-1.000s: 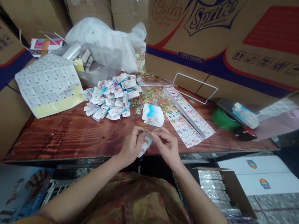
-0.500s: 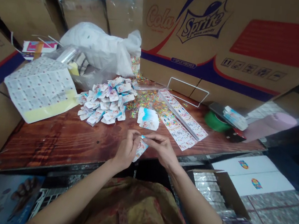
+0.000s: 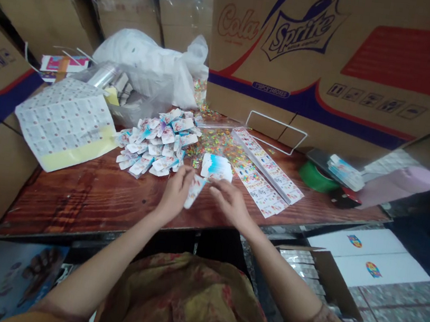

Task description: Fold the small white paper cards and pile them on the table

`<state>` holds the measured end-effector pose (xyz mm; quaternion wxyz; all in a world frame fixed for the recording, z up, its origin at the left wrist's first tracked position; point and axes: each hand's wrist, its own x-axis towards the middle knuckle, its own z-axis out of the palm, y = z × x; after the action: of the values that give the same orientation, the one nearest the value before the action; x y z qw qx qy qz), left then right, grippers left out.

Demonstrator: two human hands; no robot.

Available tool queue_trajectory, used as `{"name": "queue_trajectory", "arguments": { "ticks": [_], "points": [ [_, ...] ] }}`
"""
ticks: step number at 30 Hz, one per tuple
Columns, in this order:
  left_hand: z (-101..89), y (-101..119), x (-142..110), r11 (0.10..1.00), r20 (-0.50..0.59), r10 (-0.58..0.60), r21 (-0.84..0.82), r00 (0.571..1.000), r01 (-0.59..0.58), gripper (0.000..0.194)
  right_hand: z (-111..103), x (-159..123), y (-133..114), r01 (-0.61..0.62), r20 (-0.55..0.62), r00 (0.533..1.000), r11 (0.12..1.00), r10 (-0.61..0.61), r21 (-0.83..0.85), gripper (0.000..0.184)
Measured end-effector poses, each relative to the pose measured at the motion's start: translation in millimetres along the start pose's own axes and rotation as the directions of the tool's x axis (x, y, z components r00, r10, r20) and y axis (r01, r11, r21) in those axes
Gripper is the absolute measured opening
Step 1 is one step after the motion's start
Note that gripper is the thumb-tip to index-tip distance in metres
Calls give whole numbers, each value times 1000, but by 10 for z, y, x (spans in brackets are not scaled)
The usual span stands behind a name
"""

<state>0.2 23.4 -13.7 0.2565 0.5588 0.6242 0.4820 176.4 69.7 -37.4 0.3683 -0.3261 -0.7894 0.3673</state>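
Behind, the Sprite carton looms over the wooden table. A heap of small packets lies loose (seemingly unsorted), a small neat stack beside it. Left hand pinches one packet; right hand is empty, fingers loosely spread.

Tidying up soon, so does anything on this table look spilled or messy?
Yes: small colourful bits lie scattered across the wooden table behind the neat card stack, spilled loose rather than contained.
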Motion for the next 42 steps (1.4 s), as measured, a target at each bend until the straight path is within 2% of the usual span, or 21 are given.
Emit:
{"name": "queue_trajectory", "arguments": {
  "ticks": [2,4,6,8,11,14,16,18,21,23,25,27,28,30,32,33,35,36,38,40,42],
  "points": [
    [-160,-1,381,994,-118,70,87,991,-60,23,-8,190,152,-34,-70,997,948,12,-317,33],
    [-348,13,791,970,-220,161,217,962,-112,29,-8,360,257,-84,-37,996,796,77,-599,36],
    [-511,39,1109,928,-237,193,359,952,-99,41,5,462,311,-96,-6,990,648,140,-756,32],
    [-597,71,1245,861,-251,178,507,951,-27,50,29,488,337,-91,-2,988,569,156,-817,28],
    [-530,99,1088,745,-260,228,667,938,4,50,66,440,377,-54,3,995,543,102,-838,21],
    [-287,69,684,715,-159,312,689,937,-121,38,85,399,416,-26,12,998,550,66,-834,22],
    [-92,13,404,758,-81,294,626,952,-181,28,82,404,421,-50,-13,998,555,69,-831,28],
    [94,-66,173,845,-29,222,504,975,-178,20,67,421,409,-64,-33,997,554,67,-830,36],
    [320,-204,-43,967,18,42,250,999,-46,19,31,432,392,-42,-38,999,576,19,-816,34],
    [426,-286,-105,991,24,-74,110,997,71,24,3,420,394,-34,-72,997,655,-31,-755,22],
    [491,-335,-121,987,21,-161,9,987,161,33,-21,397,402,-65,-173,984,807,-47,-587,16],
    [518,-333,-116,973,43,-217,-70,975,220,42,-34,363,398,-116,-279,960,956,38,-270,20],
    [520,-312,-111,966,69,-229,-107,971,236,44,-35,340,385,-140,-290,950,987,112,-78,25],
    [508,-240,-106,949,133,-226,-192,965,249,42,-27,281,326,-187,-221,945,952,242,243,34],
    [481,-157,-112,932,179,-188,-279,966,233,37,-16,206,226,-193,-174,949,918,265,346,39],
    [465,-122,-120,928,191,-157,-308,969,211,35,-13,166,163,-165,-201,951,938,233,304,39],
    [430,-75,-144,944,213,-85,-296,973,147,32,-15,92,31,-54,-302,951,997,67,52,37],
    [411,-63,-159,961,229,-51,-255,972,110,30,-21,63,-31,10,-318,947,993,-47,-116,33],
    [374,-56,-190,988,268,-10,-143,963,50,27,-39,29,-129,124,-263,934,911,-240,-393,23],
    [337,-54,-213,998,296,-2,-55,955,19,24,-65,24,-185,190,-194,924,838,-328,-512,17],
    [307,-46,-217,1000,318,-2,-17,948,7,23,-90,34,-208,221,-171,923,838,-345,-499,14]
  ]
}}
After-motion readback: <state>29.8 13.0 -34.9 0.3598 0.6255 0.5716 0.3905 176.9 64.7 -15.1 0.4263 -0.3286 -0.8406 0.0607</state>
